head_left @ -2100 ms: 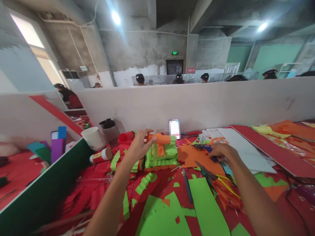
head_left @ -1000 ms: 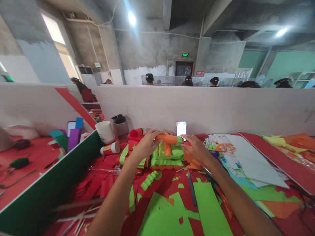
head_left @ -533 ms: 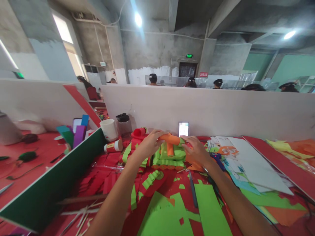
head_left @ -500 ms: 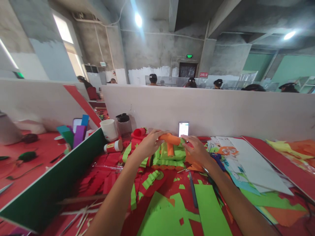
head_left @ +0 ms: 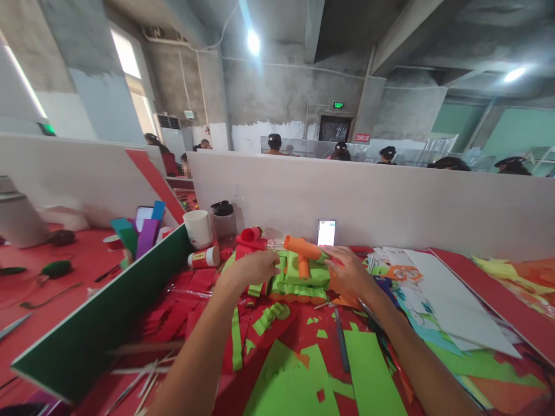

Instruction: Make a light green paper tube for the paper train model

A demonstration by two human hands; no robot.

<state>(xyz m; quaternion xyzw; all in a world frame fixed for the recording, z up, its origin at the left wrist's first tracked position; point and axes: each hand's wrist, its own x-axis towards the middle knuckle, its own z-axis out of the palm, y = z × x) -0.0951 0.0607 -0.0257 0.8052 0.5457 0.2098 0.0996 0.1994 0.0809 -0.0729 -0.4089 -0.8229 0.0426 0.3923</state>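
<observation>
You can read no text; the red sign (head_left: pixel 362 138) and green sign (head_left: pixel 339 105) far beyond your right fingers (head_left: pixel 337 253) are too small.

Phone screen (head_left: pixel 326 233) illegibly small.

Red tabletop (head_left: pixel 234 396); on it, a craft model (head_left: pixel 318 276); green sheets (head_left: pixel 286 387); white cup (head_left: pixel 198 229)

A white partition (head_left: pixel 390 202) lines the far edge of the counter (head_left: pixel 232 390). Behind rises a grey concrete wall (head_left: pixel 277 92), patchily white below, its dark door (head_left: pixel 335 128) under a lit green sign (head_left: pixel 339 105). Beyond the far left corner, a bright window (head_left: pixel 125 53); overhead, a glaring lamp (head_left: pixel 254 42).
</observation>
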